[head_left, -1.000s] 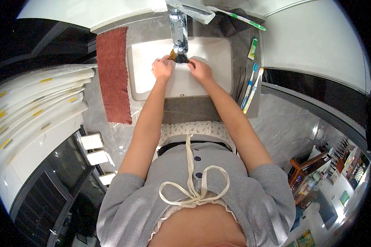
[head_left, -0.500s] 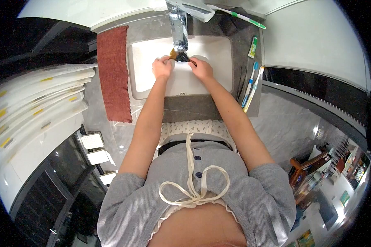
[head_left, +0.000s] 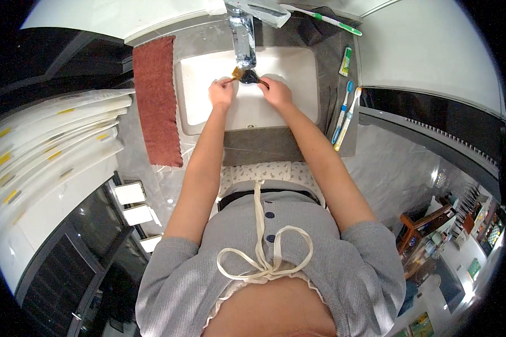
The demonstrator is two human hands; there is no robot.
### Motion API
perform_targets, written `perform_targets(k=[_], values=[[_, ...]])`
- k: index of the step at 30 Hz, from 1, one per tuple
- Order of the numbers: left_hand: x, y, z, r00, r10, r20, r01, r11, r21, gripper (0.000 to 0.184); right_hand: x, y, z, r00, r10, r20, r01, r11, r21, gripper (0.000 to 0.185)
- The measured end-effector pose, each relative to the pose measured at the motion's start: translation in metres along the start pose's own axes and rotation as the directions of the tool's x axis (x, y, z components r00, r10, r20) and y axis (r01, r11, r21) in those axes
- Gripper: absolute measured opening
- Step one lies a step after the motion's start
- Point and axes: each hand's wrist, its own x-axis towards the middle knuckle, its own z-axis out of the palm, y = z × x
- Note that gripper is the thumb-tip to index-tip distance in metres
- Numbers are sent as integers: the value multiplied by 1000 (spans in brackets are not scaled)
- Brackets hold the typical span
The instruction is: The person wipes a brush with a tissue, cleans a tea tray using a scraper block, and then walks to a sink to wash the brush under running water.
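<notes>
Under the faucet, over the white sink, is a small glossy black and amber item. It has a thin stem toward each hand and looks somewhat like sunglasses, but I cannot make out its exact kind or whether it is one piece. My left hand is closed on the thin brown stem at the amber end. My right hand is closed on the dark stem at the black end. Both hands are inside the basin, with fingertips partly hidden.
A reddish-brown towel lies on the counter left of the sink. On the right are a green-and-white tube, a blue toothbrush and a white-and-yellow toothbrush. A green-and-white toothbrush lies behind the sink.
Both hands stay under the faucet with the black and amber item. The item has shifted very slightly, showing a little more of its amber part. The view has moved slightly.
</notes>
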Motion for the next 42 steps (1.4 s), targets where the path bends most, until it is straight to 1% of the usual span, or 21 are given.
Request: perform_targets(k=[4,7,10,11,13,14,15,16,18,19,20,22,24,25,28,31,32,34,37,40,42], values=[[4,-6,2,1000,-17,7,18,996,-87,19,-2,2,-1,1000,-22,-15,22,999,24,29],[11,-15,6,992,-107,65,118,973,-201,22,-2,4,-1,999,-37,-17,38,998,56,29],[21,-28,15,993,-74,88,110,837,-537,23,-2,7,-3,998,-59,25,57,996,67,29],[24,-33,16,997,-58,52,76,843,-532,23,-3,8,-3,997,-73,38,71,996,62,29],[17,-5,-12,1000,-21,-22,7,854,-520,22,-4,10,-6,993,-92,73,87,994,69,29],[9,23,-36,987,38,-155,-101,903,-418,18,-5,10,-9,991,-97,92,90,993,81,29],[2,48,-57,954,104,-280,-215,889,-405,16,-5,10,-11,988,-102,113,92,991,94,28],[-3,68,-76,903,205,-377,-360,840,-406,15,-5,11,-12,986,-109,128,96,990,106,29],[-17,110,-117,765,423,-485,-585,773,-247,18,-5,15,-12,979,-126,161,106,986,130,31],[-23,136,-136,607,589,-533,-727,683,-72,20,-7,12,-15,978,-119,174,99,988,115,30],[-30,161,-152,433,766,-476,-823,551,139,29,-11,6,-21,976,-111,189,94,991,99,30],[-36,212,-168,277,905,-322,-896,364,253,30,-12,3,-21,971,-115,210,100,992,80,30],[-36,242,-166,389,921,-28,-907,388,165,45,-10,7,-15,966,-133,221,119,990,78,33],[-32,250,-164,422,898,125,-905,409,121,52,-11,6,-16,966,-133,223,115,989,89,33],[-9,242,-142,369,928,-46,-913,371,169,54,-16,6,-22,965,-117,237,94,990,107,34],[-14,246,-148,331,943,-36,-913,330,239,54,-17,10,-26,961,-91,262,64,992,111,35],[-12,247,-149,334,941,-56,-919,338,201,54,-16,12,-26,960,-89,265,57,991,125,35],[-6,247,-150,343,935,-89,-927,353,125,53,-15,13,-23,960,-83,266,43,987,152,35],[-3,245,-154,474,880,-43,-880,472,-48,51,-13,18,-17,961,-95,261,49,983,177,34],[-10,248,-161,343,928,-145,-935,352,35,43,-13,18,-16,951,-142,275,95,980,178,35],[-24,252,-170,318,938,-135,-944,327,50,38,-16,15,-19,945,-146,292,102,982,161,34]])
